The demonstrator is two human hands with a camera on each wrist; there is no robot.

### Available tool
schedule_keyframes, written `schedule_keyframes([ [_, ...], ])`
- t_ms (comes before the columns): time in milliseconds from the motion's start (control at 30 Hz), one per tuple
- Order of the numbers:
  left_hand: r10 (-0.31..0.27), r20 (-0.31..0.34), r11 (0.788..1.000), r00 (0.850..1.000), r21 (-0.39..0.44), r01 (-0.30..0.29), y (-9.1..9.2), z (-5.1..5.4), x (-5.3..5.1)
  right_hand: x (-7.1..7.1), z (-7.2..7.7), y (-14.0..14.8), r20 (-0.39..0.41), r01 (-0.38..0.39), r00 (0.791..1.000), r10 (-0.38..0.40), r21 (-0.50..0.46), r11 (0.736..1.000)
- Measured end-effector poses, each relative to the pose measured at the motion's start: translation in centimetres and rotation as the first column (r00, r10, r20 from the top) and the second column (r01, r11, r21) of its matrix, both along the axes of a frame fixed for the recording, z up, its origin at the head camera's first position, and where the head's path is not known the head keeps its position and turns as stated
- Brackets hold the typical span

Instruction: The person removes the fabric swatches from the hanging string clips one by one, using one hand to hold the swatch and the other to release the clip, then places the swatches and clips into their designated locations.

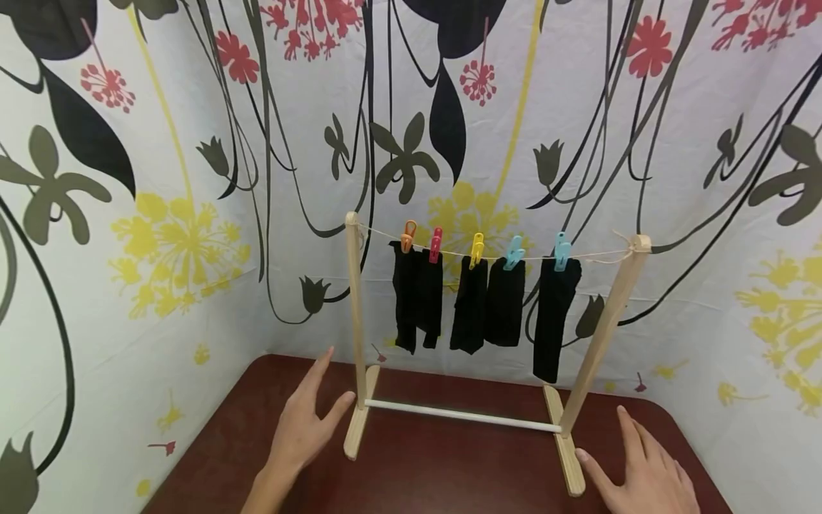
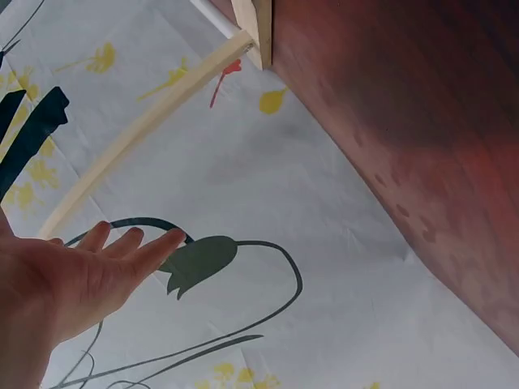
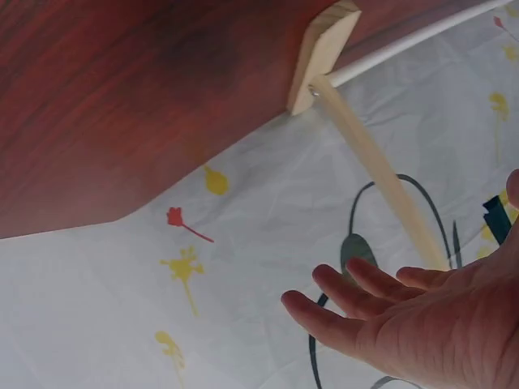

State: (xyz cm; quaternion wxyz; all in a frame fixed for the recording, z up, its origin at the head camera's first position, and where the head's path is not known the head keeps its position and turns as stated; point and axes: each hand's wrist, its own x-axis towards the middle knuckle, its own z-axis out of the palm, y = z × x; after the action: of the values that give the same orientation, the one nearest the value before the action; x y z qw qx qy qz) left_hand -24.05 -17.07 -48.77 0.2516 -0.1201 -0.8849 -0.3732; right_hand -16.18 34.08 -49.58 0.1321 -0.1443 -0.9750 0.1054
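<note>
A small wooden clothesline stand (image 1: pixel 610 335) stands on the table, a string tied between its two posts. Black cloth pieces (image 1: pixel 504 303) hang from the string. Clothespins hold them: orange (image 1: pixel 408 236), red (image 1: pixel 436 245), yellow (image 1: pixel 477 250) and two light blue, one of them the right-hand clothespin (image 1: pixel 561 253). My left hand (image 1: pixel 305 425) is beside the left foot, fingers extended and holding nothing. Beside the right foot is my right hand (image 1: pixel 645 464), also empty with fingers spread. Both wrist views show the hands (image 2: pixel 89 275) (image 3: pixel 413 316) apart from the posts.
The dark red wooden table (image 1: pixel 449 478) has rounded back corners. A white rod (image 1: pixel 462 414) joins the stand's two feet low down. Behind and at both sides hangs a white cloth (image 1: pixel 302 171) printed with flowers and leaves.
</note>
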Motion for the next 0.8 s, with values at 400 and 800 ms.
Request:
schedule_keyframes([
  [400, -0.079, 0.030, 0.982, 0.996, 0.176, 0.073, 0.8, 0.7, 0.5, 0.7, 1.5, -2.1, -0.149, -0.101, 0.984, 0.095, -0.037, 0.994],
  [800, -0.256, 0.076, 0.866, 0.964, 0.461, 0.194, 1.9, 2.0, 0.8, 1.4, 1.5, -4.4, -0.425, -0.254, 0.881, 0.210, -0.048, 0.966],
])
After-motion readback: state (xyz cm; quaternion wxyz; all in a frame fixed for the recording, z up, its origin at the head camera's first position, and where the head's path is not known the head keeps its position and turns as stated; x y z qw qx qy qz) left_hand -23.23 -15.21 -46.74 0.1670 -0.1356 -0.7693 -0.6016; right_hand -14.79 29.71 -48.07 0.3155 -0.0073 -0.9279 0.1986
